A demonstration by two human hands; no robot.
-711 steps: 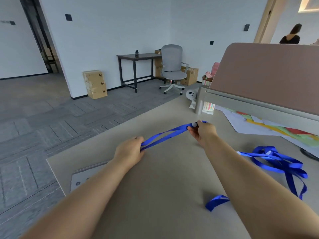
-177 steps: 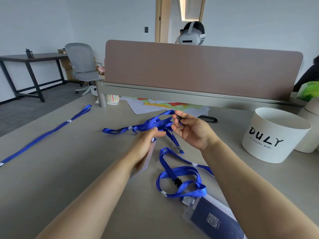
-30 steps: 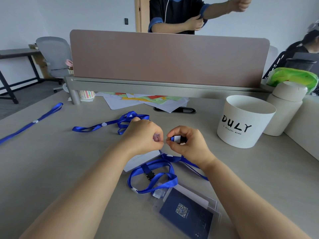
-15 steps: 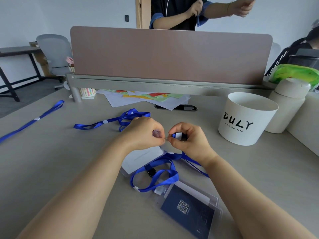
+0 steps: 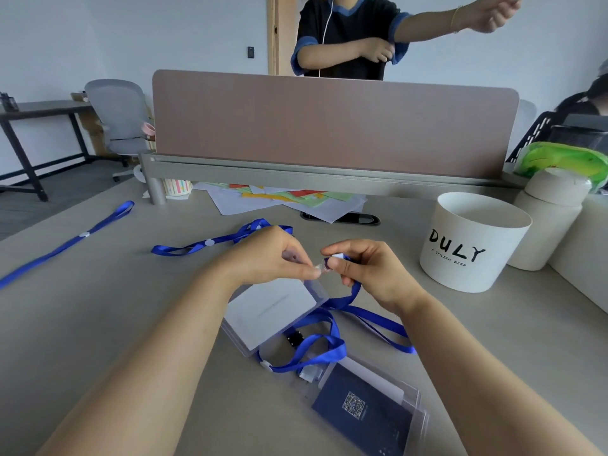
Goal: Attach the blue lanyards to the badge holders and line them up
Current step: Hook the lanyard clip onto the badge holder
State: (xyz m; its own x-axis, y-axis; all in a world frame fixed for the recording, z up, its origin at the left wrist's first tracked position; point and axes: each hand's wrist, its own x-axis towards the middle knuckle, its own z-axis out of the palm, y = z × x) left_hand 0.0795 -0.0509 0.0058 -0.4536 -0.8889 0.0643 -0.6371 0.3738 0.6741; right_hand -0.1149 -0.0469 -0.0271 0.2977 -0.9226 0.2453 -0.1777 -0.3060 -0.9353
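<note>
My left hand (image 5: 273, 258) pinches the top edge of a clear badge holder (image 5: 269, 311) with a white card, lifted off the desk. My right hand (image 5: 365, 268) pinches the clip end of a blue lanyard (image 5: 371, 319), held right against the holder's top; its strap trails down onto the desk. A second lanyard (image 5: 306, 355) lies looped in front, beside a stack of badge holders (image 5: 368, 413) with a dark blue card. Another lanyard (image 5: 214, 241) lies bunched behind my left hand. One lanyard (image 5: 65, 243) lies stretched straight at the far left.
A white DULY tub (image 5: 467, 245) stands at the right, with a white canister (image 5: 549, 218) behind it. A pink desk divider (image 5: 329, 126) crosses the back, coloured papers (image 5: 283, 199) under it. A person stands behind the divider. An office chair (image 5: 118, 120) sits back left.
Over the last second my two hands have stayed together, the lanyard clip pressed to the holder's top. The view has tilted slightly; the person behind stretched an arm out.
</note>
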